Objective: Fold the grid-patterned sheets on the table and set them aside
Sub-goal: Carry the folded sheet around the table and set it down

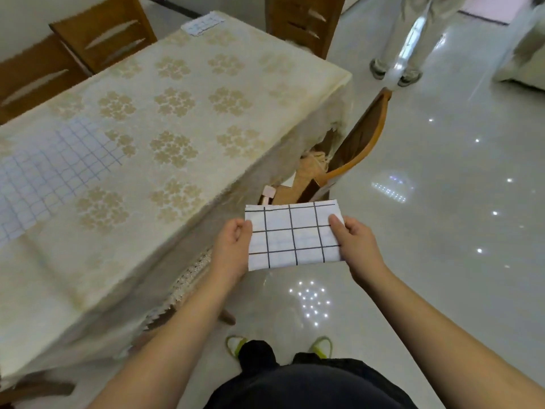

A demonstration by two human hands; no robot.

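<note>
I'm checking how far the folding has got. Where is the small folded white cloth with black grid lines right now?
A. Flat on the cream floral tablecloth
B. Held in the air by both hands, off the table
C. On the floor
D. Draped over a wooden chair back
B: the left hand and right hand each grip one end of the small folded white cloth with black grid lines, held over the glossy floor beside the cream floral tablecloth.

A small folded white cloth sheet with a bold black grid (293,235) is held flat in the air off the surface's edge, at about 5 o'clock in view. A larger white sheet with a thin blue grid (50,169) lies spread flat at 9 o'clock. Another small folded grid-patterned sheet (203,23) rests at the far corner, at 11 o'clock.
</note>
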